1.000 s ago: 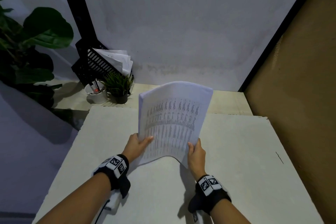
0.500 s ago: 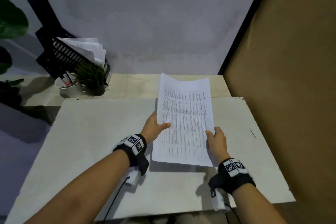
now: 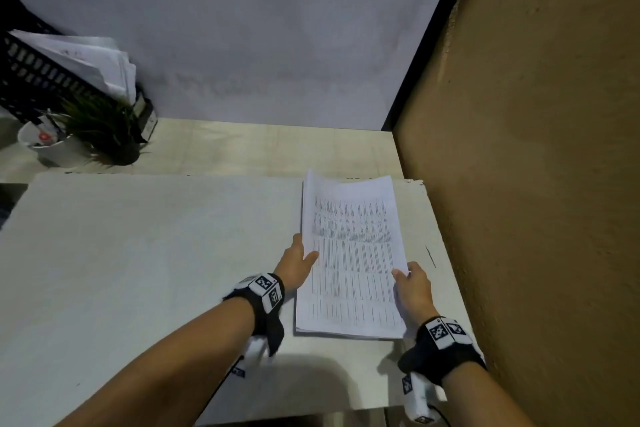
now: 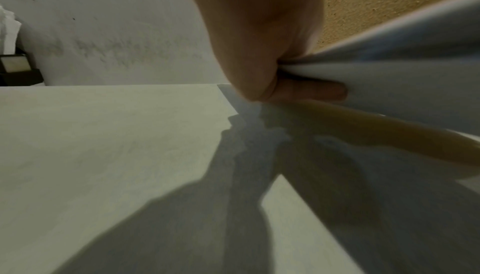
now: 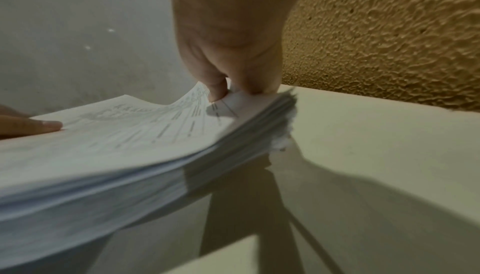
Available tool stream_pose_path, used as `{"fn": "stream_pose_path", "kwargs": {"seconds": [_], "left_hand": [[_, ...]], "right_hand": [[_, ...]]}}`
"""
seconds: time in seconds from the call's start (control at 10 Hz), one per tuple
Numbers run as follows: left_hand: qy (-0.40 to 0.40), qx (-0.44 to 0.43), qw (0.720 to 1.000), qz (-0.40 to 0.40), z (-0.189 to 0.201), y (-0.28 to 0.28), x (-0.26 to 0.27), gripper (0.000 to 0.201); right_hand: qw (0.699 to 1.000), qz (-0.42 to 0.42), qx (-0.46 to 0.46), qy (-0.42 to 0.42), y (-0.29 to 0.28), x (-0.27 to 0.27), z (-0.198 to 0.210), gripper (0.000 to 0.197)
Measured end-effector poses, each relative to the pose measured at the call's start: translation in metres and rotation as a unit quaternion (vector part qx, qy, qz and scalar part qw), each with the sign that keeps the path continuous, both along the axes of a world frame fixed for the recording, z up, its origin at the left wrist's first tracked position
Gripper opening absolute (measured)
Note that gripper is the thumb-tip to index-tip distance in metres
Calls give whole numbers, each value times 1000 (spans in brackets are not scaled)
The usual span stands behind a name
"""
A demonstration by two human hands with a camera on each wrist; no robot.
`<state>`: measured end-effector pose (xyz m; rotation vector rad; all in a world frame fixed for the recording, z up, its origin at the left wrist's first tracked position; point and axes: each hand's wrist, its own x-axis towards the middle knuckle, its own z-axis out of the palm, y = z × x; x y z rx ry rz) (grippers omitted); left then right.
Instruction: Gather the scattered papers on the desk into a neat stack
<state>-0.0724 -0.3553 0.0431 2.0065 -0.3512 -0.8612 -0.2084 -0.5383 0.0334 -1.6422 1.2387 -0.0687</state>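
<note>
Paper stack (image 5: 145, 155) edge, right-wrist only

White paper stack (image 3: 349, 267): dense columns of small dark print. Pale off-white flat surface (image 3: 138, 253). Black wristbands (image 3: 268, 308) with black-and-white square markers. Rough ochre side wall (image 3: 554, 149); grey back wall (image 3: 242, 28).

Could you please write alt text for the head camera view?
Two hands hold a white stack of printed papers just above a pale desk, left hand and right hand gripping opposite edges. A black paper tray stands far left.
</note>
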Motion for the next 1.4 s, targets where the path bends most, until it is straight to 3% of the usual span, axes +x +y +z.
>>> {"fn": "stream_pose_path", "kwargs": {"seconds": [0.2,0.4,0.6,0.9,1.1,1.3,1.4], "left_hand": [[36,114,992,-43,-10,-13,15,44],[46,161,986,-20,-9,-13,17,40],[52,195,978,-47,-8,-8,10,42],[23,204,978,-35,-8,-6,2,39],[-25,184,982,41,-6,-6,0,47],[-47,214,976,3,-1,-11,-2,23],[-63,220,973,-6,3,-8,7,26]], "right_hand": [[999,4,-3,43,-18,10,-17,18],[991,51,-41,115,-23,15,-19,29],[982,93,-38,157,-28,9,-22,37],[983,74,-74,149,-22,7,-20,40],[981,72,-128,130,-18,9,-27,40],[982,81,-130,114,-21,8,-39,39],[980,83,-135,118,-27,8,-36,44]]}}
